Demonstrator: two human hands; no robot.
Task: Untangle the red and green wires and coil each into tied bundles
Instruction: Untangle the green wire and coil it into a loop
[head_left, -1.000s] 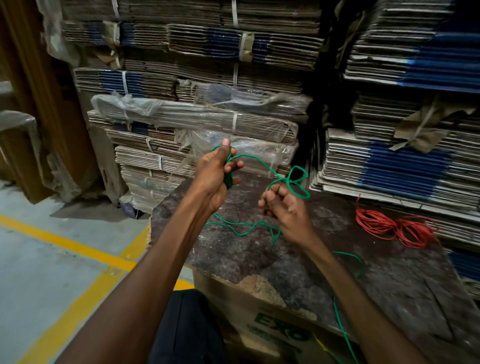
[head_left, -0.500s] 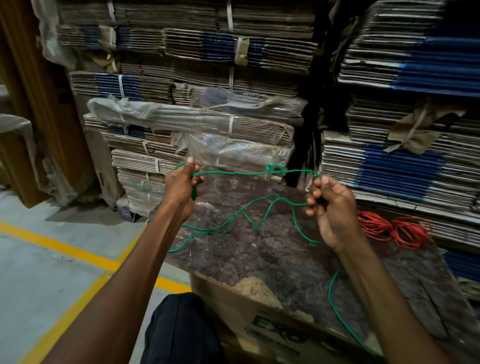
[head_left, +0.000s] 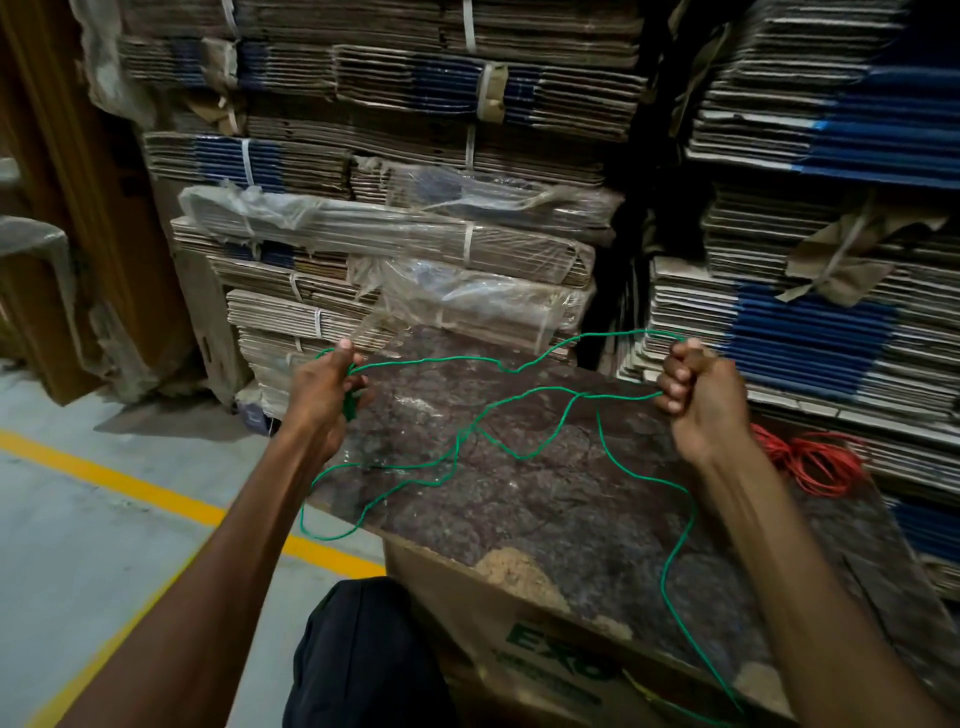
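**Green wire stretched out between both hands**

The green wire (head_left: 519, 410) is held above the bench (head_left: 545, 519), two strands running side by side, slack loops sagging toward 7 o'clock and a long tail dropping off the near edge at 5 o'clock. The left hand (head_left: 324, 395) grips a small wound bunch at 9 o'clock; the right hand (head_left: 698, 395) is fisted round both strands at 3 o'clock. Holding them wide apart likely pulls kinks straight for coiling. The crossing at the centre may be a knot; it is hard to tell. The red wire (head_left: 815, 457) lies coiled at 4 o'clock, beside the stacked flattened cartons (head_left: 395, 239).
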